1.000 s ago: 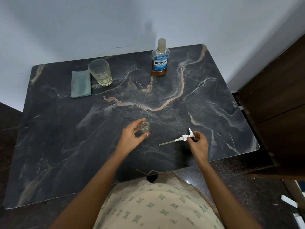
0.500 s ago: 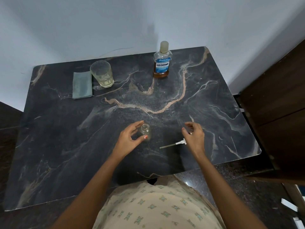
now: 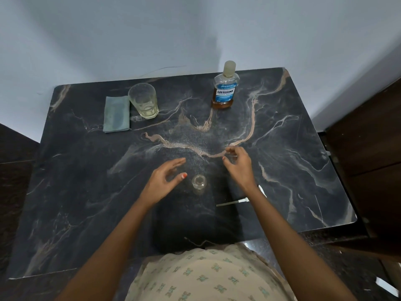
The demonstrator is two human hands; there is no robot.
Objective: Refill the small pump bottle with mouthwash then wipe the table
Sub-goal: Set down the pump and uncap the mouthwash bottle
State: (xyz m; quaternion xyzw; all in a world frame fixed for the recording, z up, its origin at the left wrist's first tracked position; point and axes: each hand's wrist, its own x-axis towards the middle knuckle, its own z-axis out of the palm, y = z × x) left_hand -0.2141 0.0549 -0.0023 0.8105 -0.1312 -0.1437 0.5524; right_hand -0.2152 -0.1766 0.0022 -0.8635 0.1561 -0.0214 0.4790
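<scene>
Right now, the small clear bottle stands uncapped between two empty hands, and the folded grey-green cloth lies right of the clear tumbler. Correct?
No. The head view shows the folded grey-green cloth left of the clear tumbler, not right. The rest stands.

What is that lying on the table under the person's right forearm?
The white pump top. Its thin dip tube sticks out on the left of the right forearm and its nozzle tip peeks out on the right. The forearm covers the part in between.
</scene>
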